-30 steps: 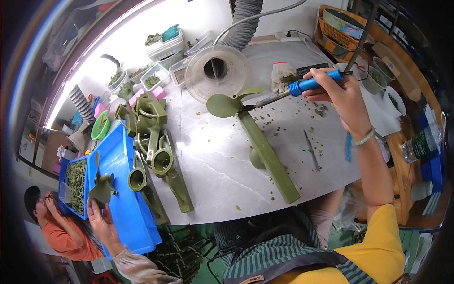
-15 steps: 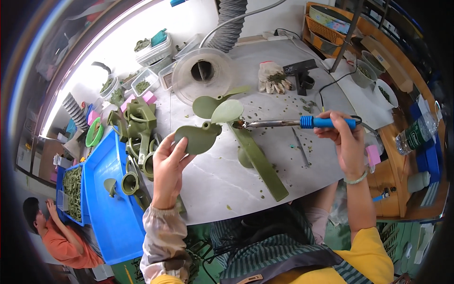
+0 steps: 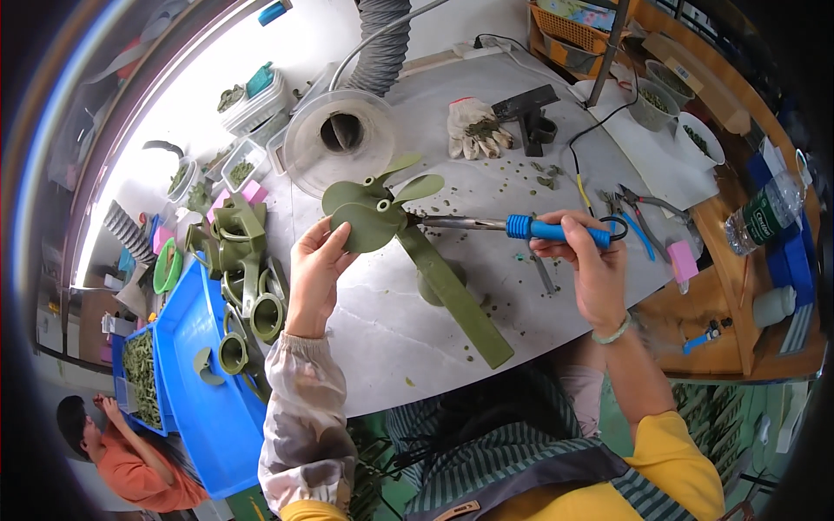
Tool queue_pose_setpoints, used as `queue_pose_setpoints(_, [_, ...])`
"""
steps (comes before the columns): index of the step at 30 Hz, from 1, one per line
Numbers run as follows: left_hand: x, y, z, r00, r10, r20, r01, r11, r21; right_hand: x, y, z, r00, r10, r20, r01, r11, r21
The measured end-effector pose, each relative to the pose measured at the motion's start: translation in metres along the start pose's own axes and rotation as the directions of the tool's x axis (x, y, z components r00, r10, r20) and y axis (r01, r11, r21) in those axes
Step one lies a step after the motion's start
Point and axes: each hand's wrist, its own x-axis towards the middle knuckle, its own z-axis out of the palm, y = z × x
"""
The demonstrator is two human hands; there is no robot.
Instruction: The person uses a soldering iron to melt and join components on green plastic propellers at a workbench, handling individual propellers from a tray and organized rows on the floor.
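Note:
My left hand pinches a green two-bladed propeller by the edge of its wide lower blade. Its small round hub lies close to the upper end of a long flat green bar; I cannot tell whether they touch. Wrapped around the blue handle of a soldering iron is my right hand. The iron's metal shaft points left, its tip at the bar's upper end and partly hidden there. Just behind the held propeller lies a second green propeller.
Green moulded parts crowd the table's left, beside a blue tray. A clear funnel-shaped hood, a stained glove and a black stand stand behind. Pliers lie right. Another person sits far left.
My left hand has brought the held propeller up and rightward to the bar's end, turning it slightly. The iron stays at that end. The whole view has shifted, bringing pliers into sight.

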Motion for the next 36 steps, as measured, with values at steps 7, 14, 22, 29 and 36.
queue_pose_setpoints(7, [0.007,-0.002,-0.002,1.0,0.017,-0.026,-0.017,1.0,0.008,0.002,0.01,0.007,0.999,0.042,-0.007,-0.042,0.998,0.05])
queue_pose_setpoints(14, [0.011,-0.001,-0.004,1.0,0.01,-0.017,-0.009,0.999,0.031,0.005,0.018,0.009,0.999,0.04,-0.016,-0.038,0.996,0.075])
queue_pose_setpoints(22, [0.017,-0.003,-0.006,1.0,0.012,-0.007,-0.012,1.0,0.006,0.008,0.023,0.008,0.998,0.047,-0.034,-0.043,0.993,0.11])
queue_pose_setpoints(29, [0.017,-0.003,-0.004,1.0,0.014,-0.017,-0.014,1.0,0.025,0.008,0.022,0.007,0.999,0.048,-0.015,-0.046,0.994,0.104])
queue_pose_setpoints(36, [0.014,-0.002,-0.003,0.999,0.036,-0.036,-0.035,0.999,0.019,0.004,0.025,0.006,0.998,0.06,-0.009,-0.059,0.991,0.122])
